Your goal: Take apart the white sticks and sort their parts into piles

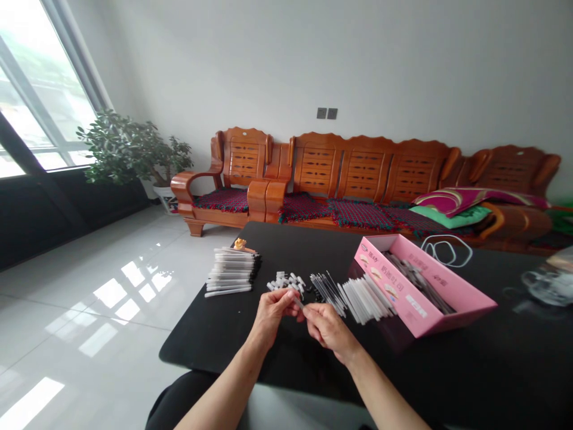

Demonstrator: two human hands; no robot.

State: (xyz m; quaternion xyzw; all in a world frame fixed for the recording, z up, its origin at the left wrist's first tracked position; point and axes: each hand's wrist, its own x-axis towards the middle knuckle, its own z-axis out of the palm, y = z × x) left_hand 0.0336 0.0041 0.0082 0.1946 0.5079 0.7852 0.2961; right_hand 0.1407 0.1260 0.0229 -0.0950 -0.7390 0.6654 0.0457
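My left hand (276, 312) and my right hand (329, 328) meet over the near part of the black table. Both pinch a thin pale pen barrel (299, 303), mostly covered by my fingers. Just beyond my left hand lies a heap of small white pen parts (286, 280). Dark thin pen refills (329, 292) lie in a bunch past my right hand, with small black pieces (314, 294) beside them. A row of whitish pen barrels (367, 300) comes right after. Over on the left is a stack of white pens (231, 272) with black ends.
A pink box (421, 310) holding dark grey sticks stands on the table (215, 343) at the right. Behind it lies a white looped cord (447, 251). A clear plastic bag (544, 283) is at far right, a small orange figure (240, 243) at the back left. Wooden sofas (364, 167) stand beyond.
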